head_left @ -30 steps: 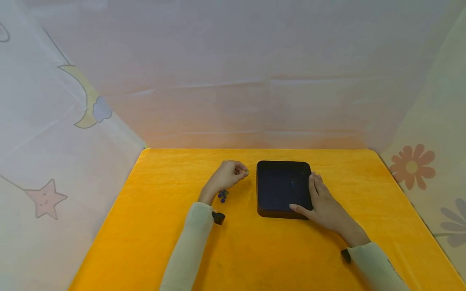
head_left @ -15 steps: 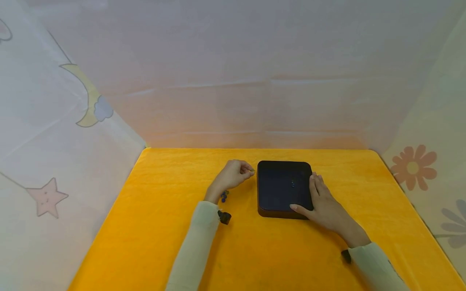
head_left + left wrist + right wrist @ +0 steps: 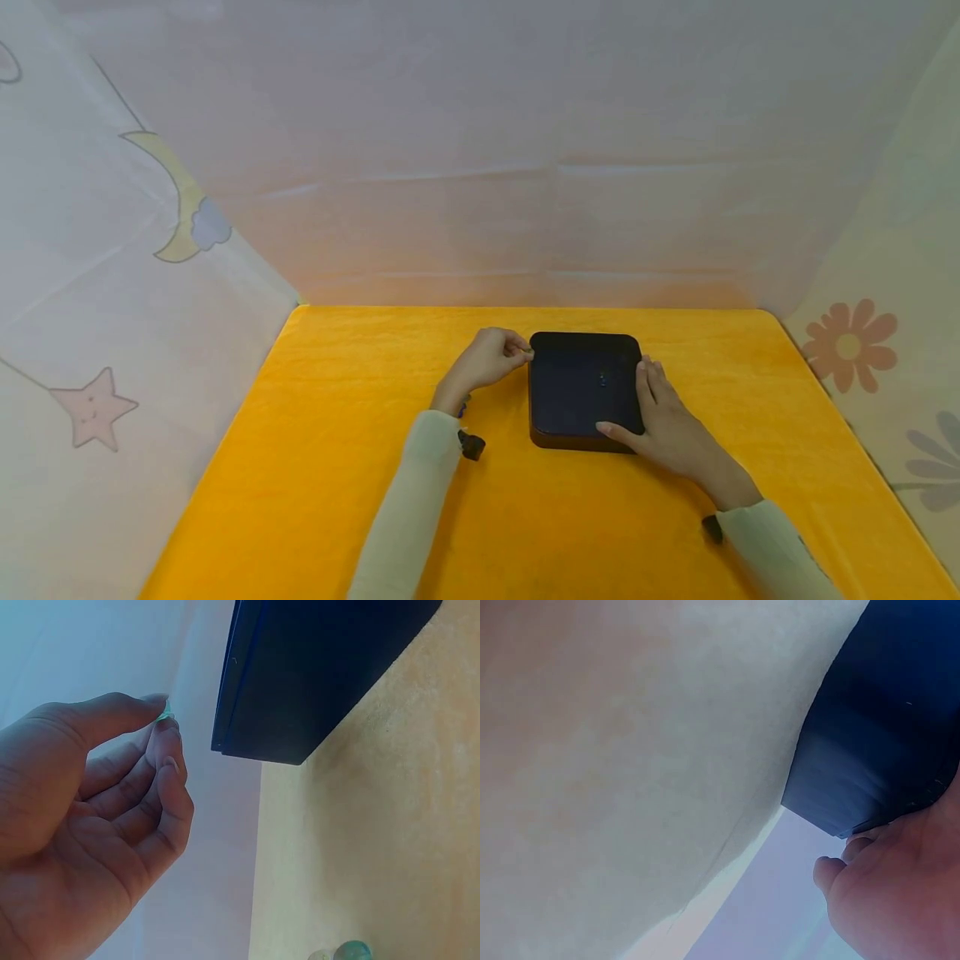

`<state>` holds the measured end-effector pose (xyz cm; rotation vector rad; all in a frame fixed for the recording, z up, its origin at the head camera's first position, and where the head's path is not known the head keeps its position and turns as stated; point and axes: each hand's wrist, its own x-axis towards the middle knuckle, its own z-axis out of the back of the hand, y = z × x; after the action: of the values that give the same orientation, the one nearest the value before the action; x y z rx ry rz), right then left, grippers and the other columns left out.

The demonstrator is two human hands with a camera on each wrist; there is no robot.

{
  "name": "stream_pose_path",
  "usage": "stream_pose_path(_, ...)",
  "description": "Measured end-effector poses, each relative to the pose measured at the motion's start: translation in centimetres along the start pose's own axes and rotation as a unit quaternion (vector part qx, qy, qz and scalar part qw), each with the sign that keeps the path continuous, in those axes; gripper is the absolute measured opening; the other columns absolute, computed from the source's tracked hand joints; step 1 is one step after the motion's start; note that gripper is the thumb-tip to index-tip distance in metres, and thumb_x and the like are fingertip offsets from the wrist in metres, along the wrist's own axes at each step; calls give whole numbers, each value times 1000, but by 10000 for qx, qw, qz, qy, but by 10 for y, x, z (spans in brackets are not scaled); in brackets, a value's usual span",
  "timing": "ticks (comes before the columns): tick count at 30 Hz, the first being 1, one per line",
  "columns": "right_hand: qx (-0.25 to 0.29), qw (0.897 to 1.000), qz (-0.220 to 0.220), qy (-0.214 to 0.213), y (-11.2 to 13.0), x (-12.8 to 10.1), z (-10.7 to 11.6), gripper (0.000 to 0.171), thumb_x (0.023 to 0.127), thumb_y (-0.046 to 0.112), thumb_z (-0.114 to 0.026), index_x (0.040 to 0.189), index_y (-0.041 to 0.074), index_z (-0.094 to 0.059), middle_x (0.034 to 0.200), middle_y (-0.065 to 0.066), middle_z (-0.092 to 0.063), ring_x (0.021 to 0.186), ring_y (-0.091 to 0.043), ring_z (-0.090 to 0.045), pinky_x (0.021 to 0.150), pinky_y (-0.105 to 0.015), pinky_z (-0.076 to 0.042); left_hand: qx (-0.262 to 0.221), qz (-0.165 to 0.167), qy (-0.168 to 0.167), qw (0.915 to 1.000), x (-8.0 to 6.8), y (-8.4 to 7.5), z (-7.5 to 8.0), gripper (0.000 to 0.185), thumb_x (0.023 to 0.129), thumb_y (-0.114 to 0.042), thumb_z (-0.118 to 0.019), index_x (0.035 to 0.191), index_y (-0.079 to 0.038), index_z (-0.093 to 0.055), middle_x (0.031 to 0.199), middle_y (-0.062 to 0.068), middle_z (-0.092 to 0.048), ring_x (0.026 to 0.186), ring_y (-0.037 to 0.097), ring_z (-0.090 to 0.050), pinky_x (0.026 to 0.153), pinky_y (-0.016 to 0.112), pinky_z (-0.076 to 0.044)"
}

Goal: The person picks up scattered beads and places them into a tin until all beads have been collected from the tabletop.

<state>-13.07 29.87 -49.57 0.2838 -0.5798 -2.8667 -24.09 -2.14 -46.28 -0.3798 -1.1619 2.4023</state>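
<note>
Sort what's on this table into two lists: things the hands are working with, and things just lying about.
In use:
- left hand, pinching a small bead
- right hand, resting on the tray's right edge
- black tray
- bead in tray

Lying about:
- loose beads on the yellow cloth, by the left wrist

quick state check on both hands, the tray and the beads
left hand: pinching a small bead at the tray's left rim
right hand: resting flat on the tray's right edge
black tray: flat on the yellow cloth
loose beads: lying on the cloth
</note>
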Motion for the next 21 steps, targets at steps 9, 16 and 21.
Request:
stream_pose_path(9, -19, 10000, -17, 33, 1, 1, 0, 128, 92, 79, -57, 166, 4, 16, 173, -14, 28, 163, -50, 6, 120, -76, -22, 9, 85, 20, 10000, 9, -6, -7, 22, 106, -26, -65, 117, -10, -76, 107, 4, -76, 98, 24, -72, 77, 27, -56)
stream_pose_path(16, -128, 9999, -46, -3, 0, 2, -1, 129, 92, 82, -55, 166, 2, 14, 174, -17, 25, 163, -50, 4, 121, -75, -23, 56, 197, 101, 9997, 16, -11, -10, 20, 105, -29, -67, 113, -13, -77, 101, 0, -74, 91, 17, -69, 73, 25, -55)
stream_pose_path(21, -183, 9998, -65, 4, 1, 1, -2, 129, 91, 82, -54, 165, 1, 13, 173, -18, 25, 162, -51, 2, 120, -75, -24, 35, 150, 98, 9998, 20, -13, -11, 20, 105, -29, -67, 113, -13, -77, 102, 1, -74, 90, 18, -70, 72, 25, -55)
